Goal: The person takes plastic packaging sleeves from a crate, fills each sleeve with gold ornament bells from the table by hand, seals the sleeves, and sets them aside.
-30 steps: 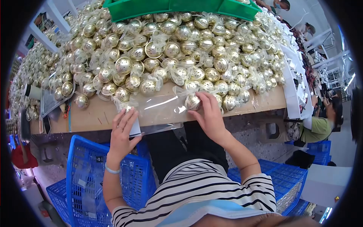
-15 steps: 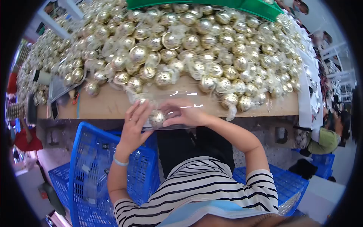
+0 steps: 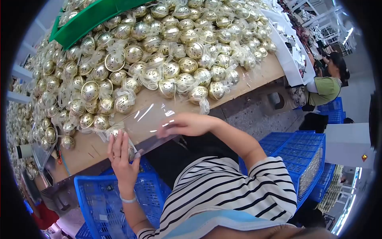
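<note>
Apparently braced one-handed

The left hand (image 3: pixel 124 154) bends its fingers round a gold ball (image 3: pixel 131 152) at the clear film's (image 3: pixel 148 115) end, by the desk (image 3: pixel 84 154) edge, presumably preventing slipping. The right hand's (image 3: pixel 188 124) blurred fingers, half-spread, look empty.

From my end I see glossy, metallic-looking gold balls (image 3: pixel 188 65) heaped over the upper half of the frame, with sheer, cloth-like ribbons (image 3: pixel 204 105), on a table (image 3: pixel 262 76) with a smooth, dull brown top. The clear sheet (image 3: pixel 139 122) near the centre reads to me as slick, glinting plastic. I also make out a smooth green plastic tray (image 3: pixel 87 22) at upper left, perforated blue plastic crates (image 3: pixel 82 198) below and a matt cloth shirt (image 3: pixel 223 187).
</note>
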Demonstrator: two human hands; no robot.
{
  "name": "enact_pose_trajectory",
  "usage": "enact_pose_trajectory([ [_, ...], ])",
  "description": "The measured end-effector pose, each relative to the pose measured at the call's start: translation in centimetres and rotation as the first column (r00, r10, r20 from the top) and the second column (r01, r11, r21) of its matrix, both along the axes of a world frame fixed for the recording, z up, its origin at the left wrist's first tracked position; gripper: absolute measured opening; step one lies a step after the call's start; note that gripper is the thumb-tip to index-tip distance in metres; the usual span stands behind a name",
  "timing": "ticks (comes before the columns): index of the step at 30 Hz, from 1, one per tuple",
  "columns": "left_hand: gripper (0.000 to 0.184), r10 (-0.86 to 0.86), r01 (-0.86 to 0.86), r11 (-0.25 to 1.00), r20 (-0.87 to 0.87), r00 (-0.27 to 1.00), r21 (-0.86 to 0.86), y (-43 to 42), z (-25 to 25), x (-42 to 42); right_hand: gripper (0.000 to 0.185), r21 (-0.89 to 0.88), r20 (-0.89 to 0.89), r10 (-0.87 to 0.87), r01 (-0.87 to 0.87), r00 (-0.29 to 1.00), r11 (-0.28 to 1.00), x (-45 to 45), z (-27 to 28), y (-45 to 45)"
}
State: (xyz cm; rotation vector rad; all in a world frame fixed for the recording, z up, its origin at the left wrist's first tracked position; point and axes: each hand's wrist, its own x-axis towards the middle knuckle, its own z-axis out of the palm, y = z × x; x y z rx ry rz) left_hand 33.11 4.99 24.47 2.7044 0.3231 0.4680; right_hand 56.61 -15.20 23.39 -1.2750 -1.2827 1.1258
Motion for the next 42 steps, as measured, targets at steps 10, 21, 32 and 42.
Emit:
enact_pose_trajectory([
  [10, 0.082, -0.077, 0.077, 0.997, 0.021, 0.997, 0.002, -1.5, 0.1, 1.9, 0.071, 0.387, 0.896, -0.444, 0.45, 0.023, 0.805, 2.9, 2.3, -7.3],
  [21, 0.087, -0.122, 0.122, 0.992, 0.018, 0.992, 0.009, -2.5, 0.0, 2.7, 0.061, 0.008, -0.454, -0.702, 0.79, 0.549, 0.613, 1.3, 4.0, -8.1],
  [32, 0.086, -0.133, 0.133, 0.991, -0.011, 0.991, -0.008, -3.5, 0.4, 3.5, 0.065, 0.15, 0.559, -0.694, 0.768, 0.454, 0.623, -1.4, 3.8, -10.9],
  [42, 0.084, -0.184, 0.184, 0.982, -0.001, 0.983, -0.036, -2.1, 0.5, 3.4, 0.067, -0.112, 0.168, -0.139, 0.159, 0.976, 0.981, 2.2, 2.6, -7.8],
])
